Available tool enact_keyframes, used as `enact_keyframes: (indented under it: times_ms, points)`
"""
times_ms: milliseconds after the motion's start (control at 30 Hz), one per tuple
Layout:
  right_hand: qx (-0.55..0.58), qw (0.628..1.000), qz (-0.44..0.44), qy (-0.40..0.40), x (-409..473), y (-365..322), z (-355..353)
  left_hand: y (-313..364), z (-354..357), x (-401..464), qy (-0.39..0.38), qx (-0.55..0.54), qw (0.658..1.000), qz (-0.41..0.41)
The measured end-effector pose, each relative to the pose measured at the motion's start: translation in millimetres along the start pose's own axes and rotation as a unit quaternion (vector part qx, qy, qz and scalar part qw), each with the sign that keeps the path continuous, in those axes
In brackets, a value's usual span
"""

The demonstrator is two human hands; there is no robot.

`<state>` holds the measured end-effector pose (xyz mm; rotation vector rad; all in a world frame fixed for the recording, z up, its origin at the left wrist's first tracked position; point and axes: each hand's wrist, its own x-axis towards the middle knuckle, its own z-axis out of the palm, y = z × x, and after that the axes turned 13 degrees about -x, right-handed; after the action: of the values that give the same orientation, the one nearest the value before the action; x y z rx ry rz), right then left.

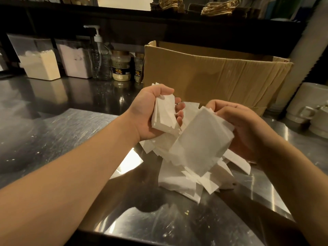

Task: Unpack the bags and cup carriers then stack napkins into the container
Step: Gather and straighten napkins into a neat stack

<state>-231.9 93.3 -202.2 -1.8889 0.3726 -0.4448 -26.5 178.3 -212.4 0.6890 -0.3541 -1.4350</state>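
Napkin bundles gripped in left hand (150,110) and right hand (246,128), above loose napkins (179,181) on steel counter (53,135)

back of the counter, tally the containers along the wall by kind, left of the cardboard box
clear tubs of powder: 2
pump bottle: 1
gold-lidded jars: 2
total: 5

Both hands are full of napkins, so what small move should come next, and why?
Probably bring the two bunches together and square their edges. The left hand grips one bunch, the right hand another, both fanned unevenly above the loose pile; no container is clearly visible yet.
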Motion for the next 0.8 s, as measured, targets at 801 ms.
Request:
enact_keyframes:
  times_ms: [801]
  points:
    - [-0.124, 0.992, 0.011, -0.015, -0.2, 1.6, -9.7, 6.4, -4.1, -1.4, -0.023, 0.010, 1.000, -0.011]
